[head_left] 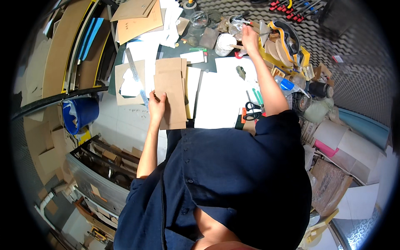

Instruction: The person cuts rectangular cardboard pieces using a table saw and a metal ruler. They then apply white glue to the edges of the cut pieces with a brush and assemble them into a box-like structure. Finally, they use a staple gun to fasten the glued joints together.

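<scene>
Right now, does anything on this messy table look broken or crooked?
One thing stands out. The brown cardboard sheet beside the left hand has a jagged hole cut out of its middle, with white showing through. A metal ruler lies slanted across it. The right hand reaches among crowded jars and tubs at the far edge.

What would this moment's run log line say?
left hand: resting on brown card sheets | right hand: reaching beside white tub | scissors: untouched
</scene>
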Demonstrator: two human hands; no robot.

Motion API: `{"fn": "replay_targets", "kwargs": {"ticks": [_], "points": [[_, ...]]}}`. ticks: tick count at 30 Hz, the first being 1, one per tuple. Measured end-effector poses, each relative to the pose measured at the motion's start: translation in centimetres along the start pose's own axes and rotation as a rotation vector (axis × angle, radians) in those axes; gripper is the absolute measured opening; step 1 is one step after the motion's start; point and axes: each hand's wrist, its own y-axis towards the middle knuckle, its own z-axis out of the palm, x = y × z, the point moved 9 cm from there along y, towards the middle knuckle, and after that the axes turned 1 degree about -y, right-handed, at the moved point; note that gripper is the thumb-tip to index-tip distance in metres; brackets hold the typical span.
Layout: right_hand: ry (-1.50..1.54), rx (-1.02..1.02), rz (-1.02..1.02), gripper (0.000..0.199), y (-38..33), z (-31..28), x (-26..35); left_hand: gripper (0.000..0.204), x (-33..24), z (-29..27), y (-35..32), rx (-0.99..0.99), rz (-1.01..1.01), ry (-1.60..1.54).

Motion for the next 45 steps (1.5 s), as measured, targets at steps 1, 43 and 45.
{"fn": "replay_targets", "kwargs": {"ticks": [1, 43, 45], "points": [[0.008, 0.006, -0.015, 0.039, -0.1, 0.0, 0.1, 0.053, -0.8, -0.2, 0.0, -0.033, 0.045, 0.018], [0.44, 0.08, 0.634, 0.042, -18.3, -4.6, -11.8, 0.058, -10.9, 3.1, 6.9, -0.148, 0.434, -0.166], [0.376, 0.115, 0.573, 0.041, -17.9, -3.5, -12.2, 0.054, -2.7, -4.1, 6.6, -0.382, 0.216, -0.056]]}}
